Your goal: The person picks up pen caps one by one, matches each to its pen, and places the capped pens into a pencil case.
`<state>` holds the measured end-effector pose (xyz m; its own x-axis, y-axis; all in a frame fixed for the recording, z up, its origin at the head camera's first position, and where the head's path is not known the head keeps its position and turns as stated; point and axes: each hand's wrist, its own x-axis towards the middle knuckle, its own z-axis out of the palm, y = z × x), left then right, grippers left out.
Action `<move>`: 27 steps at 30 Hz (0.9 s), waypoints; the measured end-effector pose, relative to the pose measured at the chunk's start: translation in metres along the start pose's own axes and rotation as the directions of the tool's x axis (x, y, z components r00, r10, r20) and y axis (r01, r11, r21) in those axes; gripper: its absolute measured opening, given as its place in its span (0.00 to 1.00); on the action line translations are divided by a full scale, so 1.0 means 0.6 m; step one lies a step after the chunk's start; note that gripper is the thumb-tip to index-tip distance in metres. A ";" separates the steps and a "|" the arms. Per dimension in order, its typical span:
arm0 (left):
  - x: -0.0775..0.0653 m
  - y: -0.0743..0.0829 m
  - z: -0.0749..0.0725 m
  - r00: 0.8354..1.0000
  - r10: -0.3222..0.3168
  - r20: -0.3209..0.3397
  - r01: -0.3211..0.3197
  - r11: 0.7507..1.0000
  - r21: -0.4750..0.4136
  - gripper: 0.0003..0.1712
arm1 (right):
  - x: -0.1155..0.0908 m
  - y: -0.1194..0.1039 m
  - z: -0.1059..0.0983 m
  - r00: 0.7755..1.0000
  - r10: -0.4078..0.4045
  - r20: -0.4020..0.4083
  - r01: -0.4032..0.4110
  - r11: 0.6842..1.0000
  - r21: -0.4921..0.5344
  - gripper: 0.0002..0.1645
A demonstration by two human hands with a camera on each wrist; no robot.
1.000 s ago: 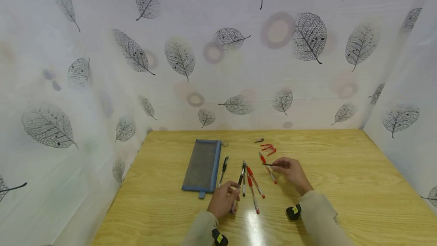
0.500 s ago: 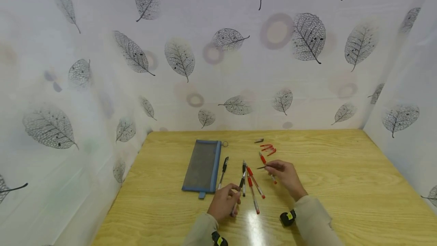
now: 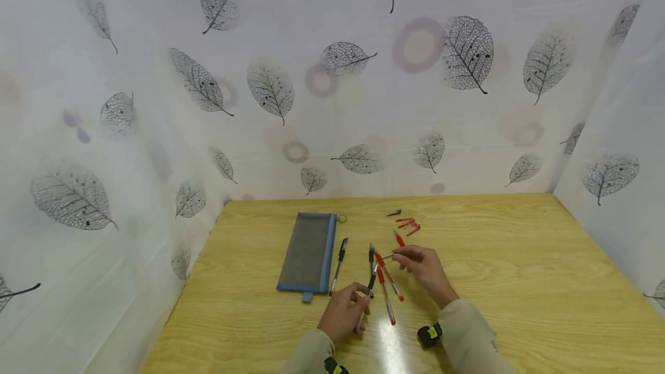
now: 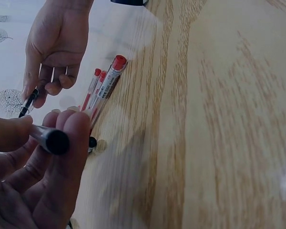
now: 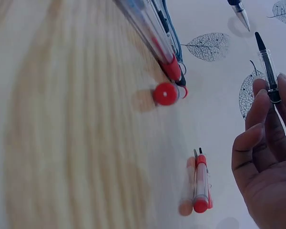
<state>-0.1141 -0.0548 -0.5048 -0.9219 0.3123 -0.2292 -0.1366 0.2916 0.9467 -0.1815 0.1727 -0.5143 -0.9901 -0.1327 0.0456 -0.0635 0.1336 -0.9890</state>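
one black pen (image 3: 371,284) is being pinched by the left hand (image 3: 343,311), right of the blue-edged pouch (image 3: 306,251), while the right hand (image 3: 423,270), farther right of the pouch, is pinching a dark-clipped cap (image 5: 268,67) near the pen's bare tip (image 5: 246,22), which a wobble could be knocking against the clip (image 5: 260,41).

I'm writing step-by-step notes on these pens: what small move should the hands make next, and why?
Probably line the cap up with the bare tip of the black pen and ease it on. The left hand holds that pen, the right hand pinches the cap, and in the right wrist view the cap's clip points toward the tip.
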 end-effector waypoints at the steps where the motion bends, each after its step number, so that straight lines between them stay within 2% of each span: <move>1: 0.000 0.000 0.000 1.000 0.000 0.001 0.000 1.000 -0.003 0.11 | 0.000 -0.001 0.003 1.000 -0.004 0.000 0.004 1.000 -0.005 0.20; 11: -0.004 -0.002 -0.002 1.000 -0.002 0.006 0.003 1.000 -0.015 0.11 | -0.004 -0.010 0.020 0.998 -0.047 0.042 0.047 0.999 -0.005 0.18; 17: -0.004 -0.004 0.000 1.000 0.014 0.007 -0.014 1.000 -0.014 0.11 | -0.004 -0.014 0.027 0.997 -0.035 0.062 0.037 0.999 -0.035 0.16; 27: -0.005 -0.002 0.002 0.999 0.051 0.015 -0.051 0.999 0.008 0.14 | -0.006 -0.018 0.032 0.991 -0.033 0.132 0.035 0.999 -0.011 0.21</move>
<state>-0.1106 -0.0551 -0.5054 -0.9222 0.3402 -0.1838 -0.0861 0.2829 0.9553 -0.1751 0.1530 -0.5063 -0.9622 -0.2658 0.0590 -0.0990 0.1399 -0.9852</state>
